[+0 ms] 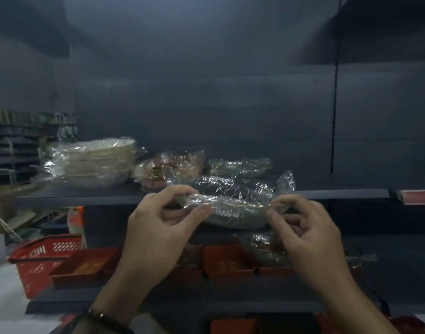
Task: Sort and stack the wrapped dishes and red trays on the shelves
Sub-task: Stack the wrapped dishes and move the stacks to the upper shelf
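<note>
Here, wrapped green dish (233, 210) between left hand (163, 220) and right hand (308, 227).

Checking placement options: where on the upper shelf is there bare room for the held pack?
Bare room: the upper shelf right of the green packs, out to the red label. Crowded: from the white stack through the brown pack to the green packs. Left hand and right hand pinch the held pack before the shelf edge.
</note>
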The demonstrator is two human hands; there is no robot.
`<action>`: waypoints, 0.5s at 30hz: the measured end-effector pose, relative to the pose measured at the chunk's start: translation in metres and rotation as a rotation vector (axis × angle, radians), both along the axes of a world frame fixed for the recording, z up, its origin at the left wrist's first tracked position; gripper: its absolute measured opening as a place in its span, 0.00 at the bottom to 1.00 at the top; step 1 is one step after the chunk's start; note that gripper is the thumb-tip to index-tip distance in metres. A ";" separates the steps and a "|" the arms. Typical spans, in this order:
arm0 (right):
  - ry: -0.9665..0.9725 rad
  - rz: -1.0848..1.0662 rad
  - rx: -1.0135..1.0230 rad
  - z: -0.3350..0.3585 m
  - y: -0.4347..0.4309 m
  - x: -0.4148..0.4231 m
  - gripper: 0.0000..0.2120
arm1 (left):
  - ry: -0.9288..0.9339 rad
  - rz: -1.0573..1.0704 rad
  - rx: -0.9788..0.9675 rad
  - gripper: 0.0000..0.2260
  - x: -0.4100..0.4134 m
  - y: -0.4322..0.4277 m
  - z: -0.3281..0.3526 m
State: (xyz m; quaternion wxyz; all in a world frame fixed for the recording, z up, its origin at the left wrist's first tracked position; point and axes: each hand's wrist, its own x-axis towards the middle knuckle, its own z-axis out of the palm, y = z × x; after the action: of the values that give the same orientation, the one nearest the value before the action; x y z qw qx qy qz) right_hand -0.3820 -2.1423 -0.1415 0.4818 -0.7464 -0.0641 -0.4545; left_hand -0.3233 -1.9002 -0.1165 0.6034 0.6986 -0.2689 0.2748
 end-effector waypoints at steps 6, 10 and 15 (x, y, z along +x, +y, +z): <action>-0.024 -0.101 -0.095 0.062 -0.024 0.024 0.11 | -0.142 0.104 0.143 0.13 0.036 -0.016 0.055; -0.018 -0.208 -0.152 0.095 -0.042 0.068 0.14 | -0.245 0.268 0.313 0.15 0.090 -0.032 0.085; -0.006 -0.303 -0.226 0.120 -0.062 0.133 0.15 | -0.300 0.353 0.436 0.11 0.162 -0.058 0.115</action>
State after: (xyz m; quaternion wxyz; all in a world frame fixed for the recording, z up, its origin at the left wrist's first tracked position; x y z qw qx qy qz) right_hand -0.2487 -2.2046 -0.0216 0.3206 -0.7956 -0.0032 -0.5139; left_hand -0.1612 -1.9583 -0.0016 0.3360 0.7991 -0.2819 0.4112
